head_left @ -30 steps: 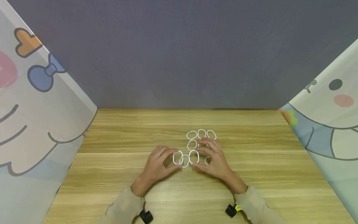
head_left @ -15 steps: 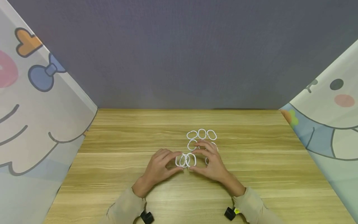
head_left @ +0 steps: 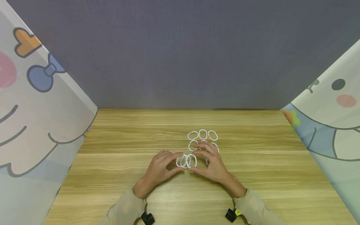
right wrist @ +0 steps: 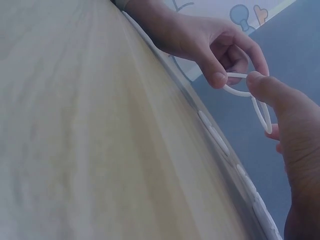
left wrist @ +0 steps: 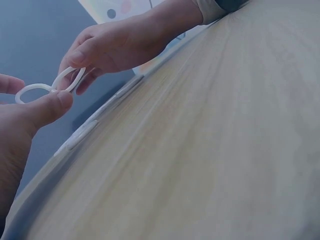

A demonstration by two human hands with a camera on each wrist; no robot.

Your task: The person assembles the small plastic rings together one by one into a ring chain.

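Observation:
My left hand (head_left: 157, 167) pinches a white oval plastic link (head_left: 177, 161) between thumb and fingers. Another such link (head_left: 196, 161) is pinched by my right hand (head_left: 212, 165), and the two overlap where they meet. In the left wrist view, the left-hand link (left wrist: 33, 86) and the right-hand link (left wrist: 61, 76) cross near the left thumb tip, raised above the table. The right wrist view shows them meeting beside the right thumb. Below the held pair, a further white link (head_left: 184, 168) shows through them in the head view.
Several more white links (head_left: 203, 130) lie in rows on the wooden table (head_left: 135, 134), just behind and partly under my right hand. A dark grey panel (head_left: 180, 62) stands along the far edge, with cartoon-printed panels (head_left: 42, 125) at both sides.
My hands have come together, bringing the two held links from apart to overlapping. Over the last half second they have hardly moved.

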